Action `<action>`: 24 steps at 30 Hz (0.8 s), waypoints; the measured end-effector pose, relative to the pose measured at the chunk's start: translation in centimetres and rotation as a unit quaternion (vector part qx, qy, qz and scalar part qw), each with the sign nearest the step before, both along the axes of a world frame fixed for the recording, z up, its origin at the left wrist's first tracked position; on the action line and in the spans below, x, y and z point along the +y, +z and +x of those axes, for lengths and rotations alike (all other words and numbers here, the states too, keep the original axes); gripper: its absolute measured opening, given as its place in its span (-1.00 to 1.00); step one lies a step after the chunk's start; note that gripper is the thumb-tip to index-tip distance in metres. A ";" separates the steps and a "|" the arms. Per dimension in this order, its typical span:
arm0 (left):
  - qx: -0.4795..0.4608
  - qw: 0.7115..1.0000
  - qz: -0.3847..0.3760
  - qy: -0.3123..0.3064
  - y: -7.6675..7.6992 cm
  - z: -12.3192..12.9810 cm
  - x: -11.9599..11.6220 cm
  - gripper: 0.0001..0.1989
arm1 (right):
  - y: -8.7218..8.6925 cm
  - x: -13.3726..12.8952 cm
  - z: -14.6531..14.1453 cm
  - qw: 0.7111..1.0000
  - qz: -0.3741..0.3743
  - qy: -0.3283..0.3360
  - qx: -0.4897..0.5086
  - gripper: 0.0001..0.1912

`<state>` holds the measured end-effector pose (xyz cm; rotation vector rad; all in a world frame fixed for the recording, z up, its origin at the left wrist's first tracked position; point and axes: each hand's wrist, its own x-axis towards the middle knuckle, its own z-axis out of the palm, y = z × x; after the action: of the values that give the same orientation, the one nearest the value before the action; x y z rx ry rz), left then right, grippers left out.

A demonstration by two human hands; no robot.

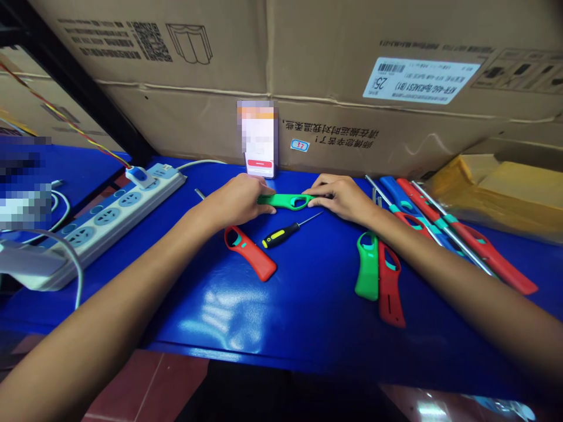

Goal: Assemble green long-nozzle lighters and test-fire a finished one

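Observation:
A green long-necked lighter (pixel 285 201) lies crosswise between my hands, its trigger opening toward the right. My left hand (pixel 246 199) is closed around its handle end. At the trigger end, my right hand (pixel 336 194) pinches the lighter with thumb and fingers; its metal tube is hidden there. Just below lies a black and yellow screwdriver (pixel 281 234), its tip pointing up right. A red lighter (pixel 250 253) rests under my left wrist. Near my right forearm lie another green lighter (pixel 366 275) and a red lighter (pixel 390 293), side by side.
Several red and blue lighters (pixel 440 223) lie at the right beside a yellow package (pixel 505 187). A phone (pixel 259 140) leans on a large cardboard box (pixel 197 117) at the back. At the left is a power strip (pixel 105 217) with cables on the blue table (pixel 308 328).

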<state>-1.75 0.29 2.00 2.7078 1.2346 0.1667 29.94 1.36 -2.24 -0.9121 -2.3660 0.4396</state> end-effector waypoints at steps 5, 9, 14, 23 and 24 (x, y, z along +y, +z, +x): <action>-0.011 0.999 0.019 -0.025 -0.1 0.0 0.0 -0.69 | -0.1 0.1 0.2 1.000 -0.024 0.009 0.013 -0.72; -0.019 0.999 0.019 -0.030 -0.3 0.0 0.2 -0.67 | 0.0 0.2 0.4 0.999 -0.042 0.027 0.017 -0.69; -0.037 0.999 0.026 -0.025 -0.4 -0.1 0.3 -0.67 | 0.4 0.3 0.4 0.997 -0.067 0.019 0.018 -0.68; -0.072 0.996 0.040 -0.025 -0.7 -0.1 0.6 -0.68 | 0.6 0.8 0.4 0.997 -0.064 -0.013 -0.035 -0.76; -0.078 0.996 0.044 -0.026 -0.8 -0.1 0.6 -0.68 | 0.6 0.7 0.4 0.998 -0.058 -0.016 -0.036 -0.78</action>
<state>-1.89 0.92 1.25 2.7379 1.1363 0.4261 30.34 2.10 -1.69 -1.0341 -2.4079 0.5431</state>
